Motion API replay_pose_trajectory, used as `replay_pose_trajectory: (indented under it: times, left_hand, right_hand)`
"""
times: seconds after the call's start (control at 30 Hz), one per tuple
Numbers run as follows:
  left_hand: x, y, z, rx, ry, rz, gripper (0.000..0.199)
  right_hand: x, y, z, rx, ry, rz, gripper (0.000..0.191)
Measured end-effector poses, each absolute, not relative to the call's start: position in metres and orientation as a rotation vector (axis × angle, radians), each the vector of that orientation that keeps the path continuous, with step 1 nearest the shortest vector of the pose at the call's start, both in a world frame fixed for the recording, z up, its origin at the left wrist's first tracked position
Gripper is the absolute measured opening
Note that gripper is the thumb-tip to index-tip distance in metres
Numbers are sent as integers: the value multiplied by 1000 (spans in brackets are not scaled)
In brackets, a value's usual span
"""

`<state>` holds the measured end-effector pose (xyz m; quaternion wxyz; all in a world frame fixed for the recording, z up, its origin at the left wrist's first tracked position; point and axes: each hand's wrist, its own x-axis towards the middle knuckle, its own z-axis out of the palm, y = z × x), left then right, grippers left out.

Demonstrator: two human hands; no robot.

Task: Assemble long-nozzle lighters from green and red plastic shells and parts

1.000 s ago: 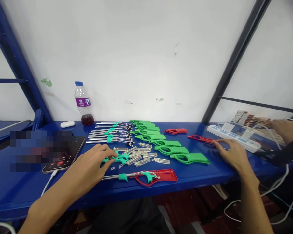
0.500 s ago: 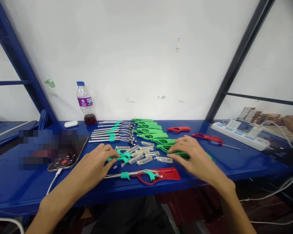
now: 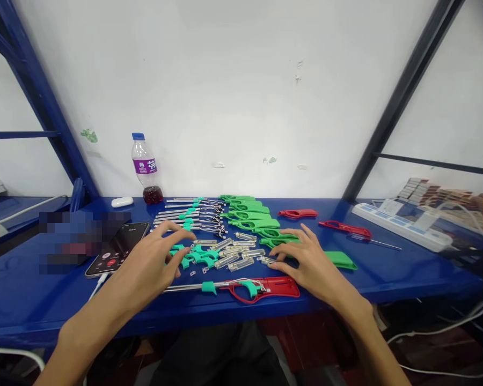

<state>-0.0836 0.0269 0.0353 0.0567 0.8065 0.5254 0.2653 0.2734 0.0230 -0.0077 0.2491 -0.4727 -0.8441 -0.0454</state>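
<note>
At the left of your blue worktop [image 3: 36, 300], a phone [image 3: 124, 244] lies with a white cable [image 3: 99, 287] plugged into its near end. Behind it sit a white case [image 3: 122, 202] and an upright bottle [image 3: 147, 171] with a little dark drink in it. Your left hand [image 3: 153, 260] is over the worktop beside the teal triggers [image 3: 203, 257]; its thumb and forefinger are slightly parted, and you cannot tell from here whether they pinch a small piece. Beyond it lie the metal rods [image 3: 181, 215] in a row, their wires pointing right. Small clear clips [image 3: 193, 273] lie before the triggers. Nearest you, a red half-shell [image 3: 284, 288] carries a rod and a trigger. To the right of the triggers is the loose heap of clear tanks [image 3: 241, 263]. Green shells [image 3: 257, 224] run in a slanting line behind it. Your right hand [image 3: 312, 262] has its thumb and forefinger partly open about one clear tank [image 3: 266, 260] at the heap's right edge; whether they grip it, you cannot tell. Further right lie two red shells [image 3: 348, 229], then a white power strip [image 3: 402, 228].
</note>
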Motion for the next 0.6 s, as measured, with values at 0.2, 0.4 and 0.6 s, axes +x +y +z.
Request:
replay_pose_trajectory:
  times: [0.2,0.4,0.6]
  left_hand:
    - [-86,29,32,2540,1537,514,32]
    - [-86,28,23,2474,1537,349,26]
    - [-80,29,23,2475,1542,309,28]
  right_hand:
    - [272,20,-7,-1277,-2312,-149,12]
    - [270,18,-4,-1270,-2313,-167,14]
    - [268,15,-1,-1290,-2291,-163,18]
